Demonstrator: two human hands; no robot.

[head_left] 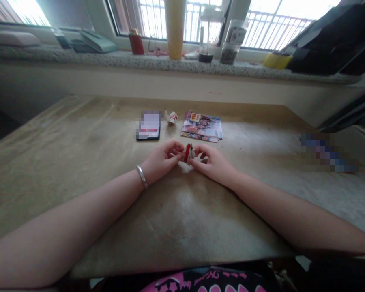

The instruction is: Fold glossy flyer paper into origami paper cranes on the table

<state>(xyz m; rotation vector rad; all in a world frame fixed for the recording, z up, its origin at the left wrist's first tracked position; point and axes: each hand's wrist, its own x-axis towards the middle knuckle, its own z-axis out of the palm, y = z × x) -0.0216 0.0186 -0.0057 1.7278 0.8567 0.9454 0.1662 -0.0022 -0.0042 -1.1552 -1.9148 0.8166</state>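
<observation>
My left hand [162,159] and my right hand [213,163] meet at the middle of the table [79,162]. Both pinch one small folded piece of red and white paper [188,153] between their fingertips, held just above the tabletop. A silver bangle [142,177] circles my left wrist. Behind the hands lie a folded paper figure [171,117], a stack of colourful printed sheets [202,126] and a dark phone [149,126].
A stone window sill [158,63] runs along the back with a red cup [136,43], a tall yellow cylinder [174,28], jars and a yellow cloth [276,60]. A blurred bluish object [325,153] lies at the table's right side.
</observation>
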